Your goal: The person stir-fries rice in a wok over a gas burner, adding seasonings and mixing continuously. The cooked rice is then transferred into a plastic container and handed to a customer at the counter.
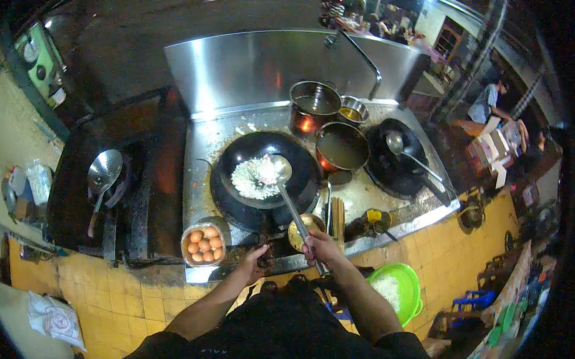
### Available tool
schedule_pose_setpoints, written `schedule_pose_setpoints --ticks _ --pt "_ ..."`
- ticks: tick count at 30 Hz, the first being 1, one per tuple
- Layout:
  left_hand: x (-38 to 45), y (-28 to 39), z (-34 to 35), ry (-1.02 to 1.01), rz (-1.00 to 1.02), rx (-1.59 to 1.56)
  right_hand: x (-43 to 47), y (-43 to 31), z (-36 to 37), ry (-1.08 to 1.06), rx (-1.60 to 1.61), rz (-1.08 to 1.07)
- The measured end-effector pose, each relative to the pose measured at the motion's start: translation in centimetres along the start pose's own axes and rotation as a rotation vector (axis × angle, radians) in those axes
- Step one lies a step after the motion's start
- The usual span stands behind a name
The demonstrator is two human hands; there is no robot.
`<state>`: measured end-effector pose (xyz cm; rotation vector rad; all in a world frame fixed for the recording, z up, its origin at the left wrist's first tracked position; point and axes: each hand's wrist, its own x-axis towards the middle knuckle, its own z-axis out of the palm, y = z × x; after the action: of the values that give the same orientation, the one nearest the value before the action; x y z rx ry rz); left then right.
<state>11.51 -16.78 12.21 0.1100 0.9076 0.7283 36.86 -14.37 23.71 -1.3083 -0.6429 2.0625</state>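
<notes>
A black wok (270, 144) stands on the steel cooking counter with white rice (253, 177) in it. My right hand (320, 247) grips the handle of a steel ladle (291, 204), whose bowl rests in the rice. My left hand (255, 263) is at the wok's near side, by its dark handle (264, 232); whether the fingers are closed on it is hard to tell. Left of the wok, a square container (184, 247) holds several brown eggs (204, 244). A bowl with pale yellowish contents (296, 236) sits partly under the ladle handle.
Behind right stand two pots (315, 105) (343, 146) and a small steel bowl (353, 109). A second wok (383, 160) holds another ladle (395, 142). A perforated skimmer (105, 167) lies left. A green basket (415, 293) of rice stands low right. A person (486, 104) is beyond.
</notes>
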Motion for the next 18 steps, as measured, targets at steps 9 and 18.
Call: schedule_pose_setpoints --ticks 9,18 --pt "-0.7 -2.6 -1.3 0.022 0.036 -0.023 -2.5 5.8 -2.2 0.008 -0.036 -0.054" --pt "-10.1 -14.4 10.7 -0.359 0.143 0.562 -21.9 9.5 -5.0 -0.162 -0.049 -0.399"
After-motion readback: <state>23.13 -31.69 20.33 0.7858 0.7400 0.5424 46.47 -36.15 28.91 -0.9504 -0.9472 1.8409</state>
